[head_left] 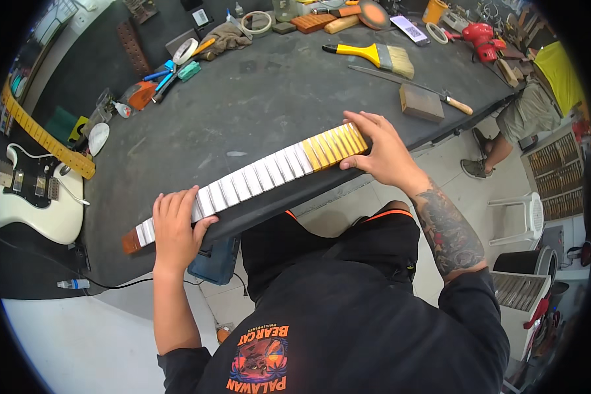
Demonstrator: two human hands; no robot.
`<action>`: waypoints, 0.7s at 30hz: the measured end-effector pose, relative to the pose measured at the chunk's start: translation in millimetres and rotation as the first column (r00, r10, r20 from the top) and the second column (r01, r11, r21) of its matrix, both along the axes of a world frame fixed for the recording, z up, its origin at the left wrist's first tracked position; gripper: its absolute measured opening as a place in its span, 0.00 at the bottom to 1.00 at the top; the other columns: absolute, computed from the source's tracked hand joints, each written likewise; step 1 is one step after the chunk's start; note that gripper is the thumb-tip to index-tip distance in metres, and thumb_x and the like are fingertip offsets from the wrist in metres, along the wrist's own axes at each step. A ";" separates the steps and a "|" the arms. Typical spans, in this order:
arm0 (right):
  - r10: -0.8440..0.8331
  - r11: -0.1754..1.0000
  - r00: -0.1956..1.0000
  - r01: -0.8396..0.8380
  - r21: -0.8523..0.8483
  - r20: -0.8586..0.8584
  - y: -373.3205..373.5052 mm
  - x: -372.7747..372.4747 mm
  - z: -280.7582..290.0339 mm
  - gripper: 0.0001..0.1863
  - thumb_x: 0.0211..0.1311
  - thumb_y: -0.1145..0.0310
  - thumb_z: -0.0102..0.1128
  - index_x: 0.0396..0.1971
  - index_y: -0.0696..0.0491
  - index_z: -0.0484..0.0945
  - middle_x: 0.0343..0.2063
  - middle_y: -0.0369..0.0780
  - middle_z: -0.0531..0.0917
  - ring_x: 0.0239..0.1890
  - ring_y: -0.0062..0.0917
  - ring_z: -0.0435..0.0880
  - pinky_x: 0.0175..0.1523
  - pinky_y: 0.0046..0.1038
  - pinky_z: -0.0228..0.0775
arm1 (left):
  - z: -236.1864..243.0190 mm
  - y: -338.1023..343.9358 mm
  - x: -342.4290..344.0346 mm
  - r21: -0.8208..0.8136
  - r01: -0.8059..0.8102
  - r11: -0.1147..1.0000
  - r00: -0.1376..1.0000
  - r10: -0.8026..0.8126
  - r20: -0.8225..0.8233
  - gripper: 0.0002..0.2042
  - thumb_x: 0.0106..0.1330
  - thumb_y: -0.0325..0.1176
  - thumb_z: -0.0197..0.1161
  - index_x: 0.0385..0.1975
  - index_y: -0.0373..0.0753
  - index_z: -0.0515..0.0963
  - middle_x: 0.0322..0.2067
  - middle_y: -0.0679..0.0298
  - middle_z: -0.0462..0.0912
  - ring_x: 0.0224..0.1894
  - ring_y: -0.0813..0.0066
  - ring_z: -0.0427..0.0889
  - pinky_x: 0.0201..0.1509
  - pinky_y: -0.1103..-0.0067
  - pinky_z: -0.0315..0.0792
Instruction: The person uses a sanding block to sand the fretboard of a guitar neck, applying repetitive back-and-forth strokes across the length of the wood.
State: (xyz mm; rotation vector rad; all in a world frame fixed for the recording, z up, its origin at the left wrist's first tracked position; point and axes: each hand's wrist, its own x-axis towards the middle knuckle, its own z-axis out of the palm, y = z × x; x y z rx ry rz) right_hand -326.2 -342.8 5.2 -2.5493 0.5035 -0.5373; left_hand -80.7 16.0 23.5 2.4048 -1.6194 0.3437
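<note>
A guitar neck [259, 176] lies slanted along the near edge of the dark workbench, its right end farther away. Strips of white tape cover most of its fretboard between the frets, and yellow tape [335, 146] covers the right end. At the left end, a short reddish-brown wooden part [131, 241] shows bare. My left hand [175, 226] is closed over the neck close to that end, thumb on the near side. My right hand [386, 154] grips the yellow-taped end, fingers over the far side and thumb on the near edge.
On the bench [197, 141] lie a yellow-handled paintbrush [377, 58], a file [407, 84] and a sanding block [421, 103]. A white electric guitar [36, 203] rests at the left. Tools and tape rolls line the back. A person's leg [499, 151] and a white stool [522, 220] are at right.
</note>
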 end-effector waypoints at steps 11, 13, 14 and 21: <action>-0.363 0.920 0.882 0.391 -0.037 0.302 51.2 -104.4 -88.6 0.38 0.62 0.65 0.74 0.70 0.60 0.69 0.68 0.52 0.74 0.74 0.53 0.66 0.75 0.46 0.59 | -6.1 -60.3 -75.7 0.056 -0.044 0.997 0.999 0.043 0.012 0.52 0.59 0.62 0.69 0.76 0.33 0.59 0.75 0.49 0.63 0.80 0.46 0.57 0.80 0.46 0.46; -0.480 0.877 0.862 0.469 0.103 0.161 59.2 -135.4 -141.8 0.36 0.63 0.65 0.73 0.69 0.60 0.70 0.68 0.54 0.73 0.72 0.55 0.67 0.75 0.47 0.60 | -9.2 -80.3 -87.6 0.113 0.012 0.993 0.999 -0.016 0.033 0.53 0.62 0.65 0.66 0.77 0.30 0.57 0.76 0.45 0.60 0.80 0.44 0.55 0.80 0.46 0.46; -0.485 0.874 0.858 0.473 0.109 0.169 64.9 -152.1 -166.5 0.36 0.63 0.65 0.73 0.69 0.60 0.70 0.68 0.54 0.73 0.72 0.55 0.67 0.75 0.47 0.60 | -12.2 -85.3 -91.3 0.115 0.016 0.993 0.999 -0.021 0.044 0.53 0.62 0.65 0.66 0.77 0.30 0.57 0.76 0.45 0.60 0.80 0.44 0.55 0.80 0.46 0.46; -0.540 0.821 0.835 0.551 0.149 -0.108 59.1 -174.2 -161.8 0.33 0.63 0.67 0.72 0.68 0.59 0.72 0.68 0.55 0.72 0.70 0.52 0.69 0.74 0.46 0.62 | -32.1 -107.5 -96.9 0.087 0.022 0.996 0.996 -0.030 0.089 0.51 0.65 0.68 0.61 0.77 0.31 0.58 0.77 0.43 0.59 0.79 0.43 0.56 0.79 0.46 0.46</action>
